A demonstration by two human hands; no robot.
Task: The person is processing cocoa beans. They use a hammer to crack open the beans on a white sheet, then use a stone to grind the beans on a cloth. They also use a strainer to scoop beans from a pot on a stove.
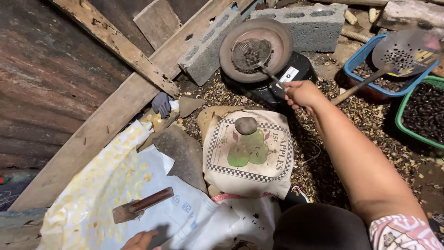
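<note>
The right hand [301,94] is out over the ground, fingers pinched around the thin wire handle of a small mesh skimmer [251,53] whose basket, heaped with dark crumbly stuff, rests in the round pan [257,41] on the black burner [277,81]. That skimmer looks light and springy, I'd say, a bit whippy at the neck, so the hold near the handle's end suits it, though a loaded basket would likely wobble and shed grains. The pan reads as heavy, stiff metal and probably hot; I'd judge its rim no place for bare fingers. The left hand [141,240] sits low at the frame's bottom edge on the white sheet [185,208], just beside a wood-handled scraper [141,205]; only its knuckles show, so I cannot tell whether it's loose or clenched. A smooth grey stone [246,125] rests on the printed cloth bag [249,157], and a perforated ladle [402,51] lies across the blue basket [356,58].
</note>
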